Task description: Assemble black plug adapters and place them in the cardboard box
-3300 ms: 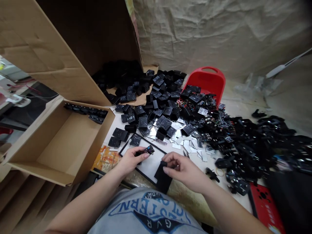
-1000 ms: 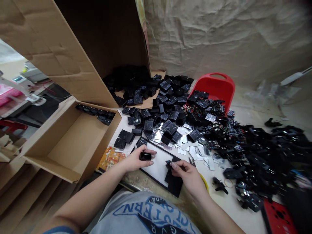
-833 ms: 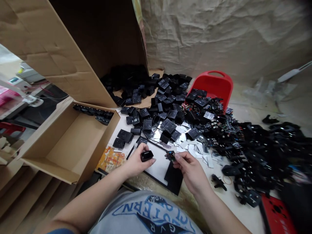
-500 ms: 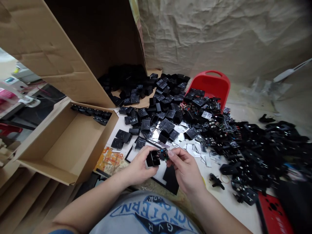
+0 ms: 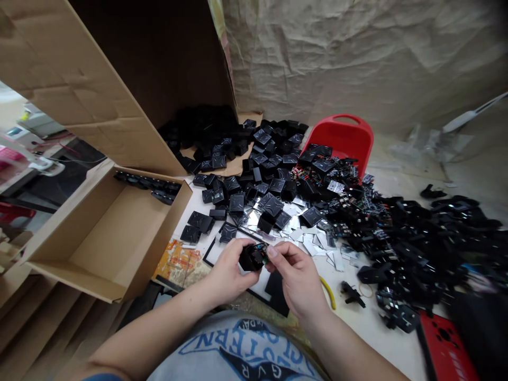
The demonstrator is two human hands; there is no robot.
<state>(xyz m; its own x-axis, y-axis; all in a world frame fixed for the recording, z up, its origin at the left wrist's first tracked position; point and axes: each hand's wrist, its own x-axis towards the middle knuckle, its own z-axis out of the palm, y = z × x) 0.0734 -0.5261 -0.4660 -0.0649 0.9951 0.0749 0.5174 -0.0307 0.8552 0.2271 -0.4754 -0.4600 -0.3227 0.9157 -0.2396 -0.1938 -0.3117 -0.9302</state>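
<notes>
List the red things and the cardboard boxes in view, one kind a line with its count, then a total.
Red bin, lying behind the black parts: 1
Red flat piece at the table's near right corner: 1
Cardboard boxes: 2, the low open box at left and the tall box behind it
Total: 4
</notes>
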